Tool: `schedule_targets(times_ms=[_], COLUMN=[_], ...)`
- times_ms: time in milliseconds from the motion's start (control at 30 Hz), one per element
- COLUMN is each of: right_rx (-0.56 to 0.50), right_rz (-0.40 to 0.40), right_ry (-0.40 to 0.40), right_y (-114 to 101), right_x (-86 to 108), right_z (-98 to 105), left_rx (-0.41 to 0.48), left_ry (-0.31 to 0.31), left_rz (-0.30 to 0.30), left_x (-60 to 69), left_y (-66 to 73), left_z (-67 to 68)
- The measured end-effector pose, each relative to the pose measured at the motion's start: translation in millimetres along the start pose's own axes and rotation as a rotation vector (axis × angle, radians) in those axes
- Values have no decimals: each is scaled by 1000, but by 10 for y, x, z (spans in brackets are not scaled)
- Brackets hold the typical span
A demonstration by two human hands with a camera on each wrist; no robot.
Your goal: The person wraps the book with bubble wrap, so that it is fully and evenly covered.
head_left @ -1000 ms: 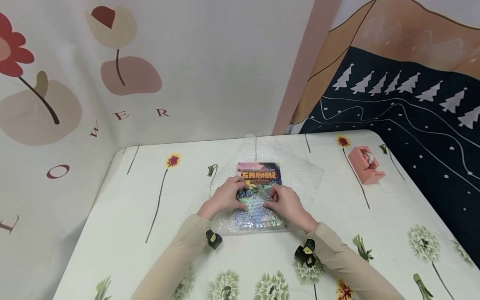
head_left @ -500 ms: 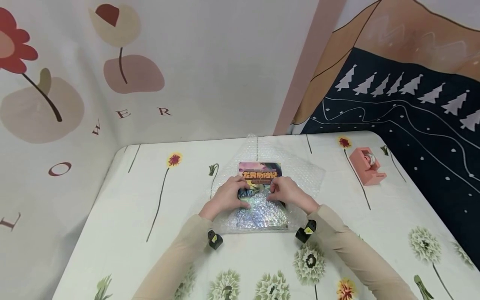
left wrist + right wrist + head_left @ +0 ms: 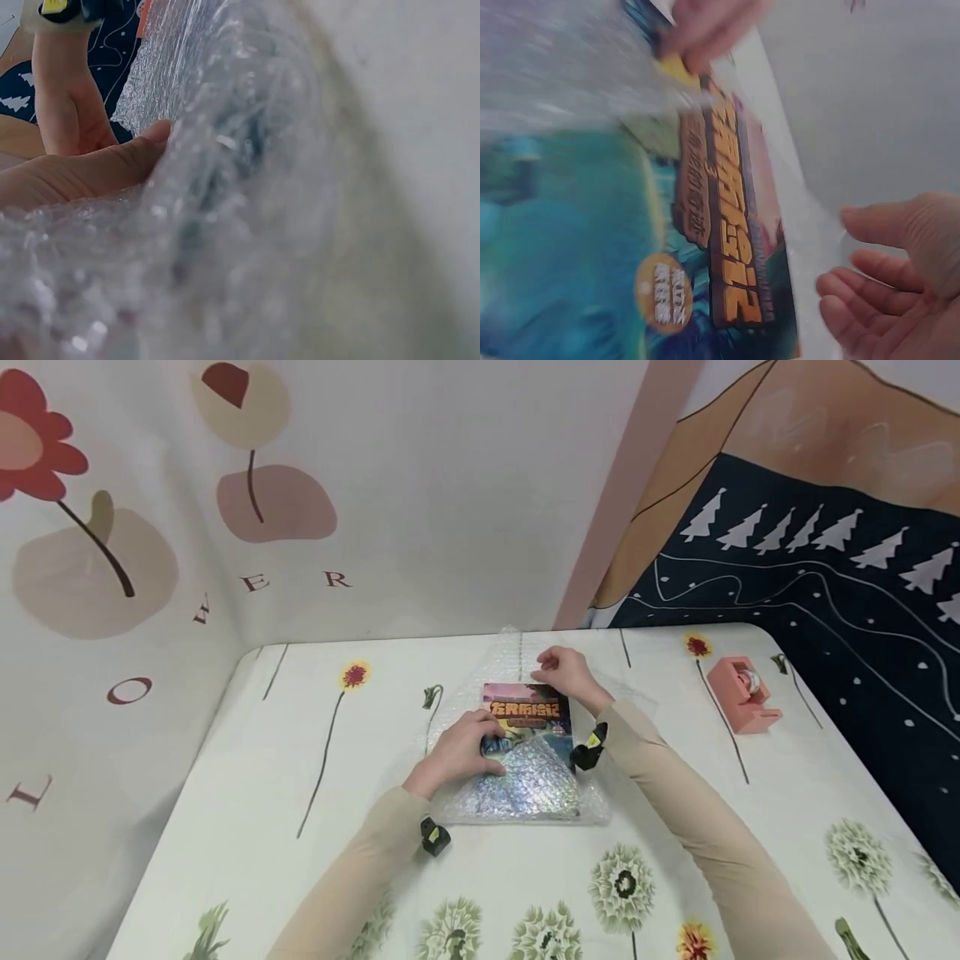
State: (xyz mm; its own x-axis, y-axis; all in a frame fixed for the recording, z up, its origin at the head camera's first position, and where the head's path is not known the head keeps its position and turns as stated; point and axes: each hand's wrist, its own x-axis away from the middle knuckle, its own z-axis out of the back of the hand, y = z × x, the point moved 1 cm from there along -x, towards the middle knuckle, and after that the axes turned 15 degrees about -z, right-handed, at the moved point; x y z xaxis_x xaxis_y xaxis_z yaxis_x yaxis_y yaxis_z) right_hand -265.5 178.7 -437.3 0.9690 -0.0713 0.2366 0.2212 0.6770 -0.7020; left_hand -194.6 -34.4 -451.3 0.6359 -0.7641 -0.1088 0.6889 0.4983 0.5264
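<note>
A colourful book (image 3: pixel 527 710) with an orange title lies on a sheet of clear bubble wrap (image 3: pixel 480 672). A folded flap of the bubble wrap covers the book's lower part. My left hand (image 3: pixel 463 747) rests on the book's left side, fingertips and thumb pressing the flap and cover. In the left wrist view its thumb (image 3: pixel 112 169) lies against the crinkled bubble wrap. My right hand (image 3: pixel 567 674) is by the book's top right corner. In the right wrist view, the right hand's fingers (image 3: pixel 862 300) are loosely bent, the thumb apart, with nothing between them.
A pink tape dispenser (image 3: pixel 742 695) with a roll of tape stands at the right on the flower-patterned tablecloth (image 3: pixel 390 735). Behind the table hangs a printed cloth wall (image 3: pixel 450 502). A dark cloth with white trees (image 3: pixel 825 585) hangs along the right side.
My right hand has left the edge of the flap at mid-book and moved up to the book's top right corner. The left hand keeps its place on the book.
</note>
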Motion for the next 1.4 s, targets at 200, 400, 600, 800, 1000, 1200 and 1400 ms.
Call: schedule_targets(times_ms=[200, 400, 600, 800, 1000, 1200, 1400], right_rx=[-74, -24, 101, 156, 127, 92, 94], right_rz=[-69, -85, -145, -187, -126, -55, 47], right_ry=[53, 64, 95, 88, 123, 159, 182], right_y=[20, -39, -56, -64, -108, -148, -160], right_x=[-245, -367, -450, -475, -429, -309, -142], right_z=[-62, -129, -152, -119, -47, 28, 59], left_rx=[-3, -8, -8, -17, -7, -13, -21], left_ry=[9, 8, 15, 19, 16, 2, -9], left_rz=[-21, -18, -29, -24, -17, -5, 8], left_x=[-8, 1, 0, 3, 10, 2, 0], left_y=[-13, -3, 11, 1, 6, 11, 17], left_z=[-12, -6, -10, -22, -15, -15, -17])
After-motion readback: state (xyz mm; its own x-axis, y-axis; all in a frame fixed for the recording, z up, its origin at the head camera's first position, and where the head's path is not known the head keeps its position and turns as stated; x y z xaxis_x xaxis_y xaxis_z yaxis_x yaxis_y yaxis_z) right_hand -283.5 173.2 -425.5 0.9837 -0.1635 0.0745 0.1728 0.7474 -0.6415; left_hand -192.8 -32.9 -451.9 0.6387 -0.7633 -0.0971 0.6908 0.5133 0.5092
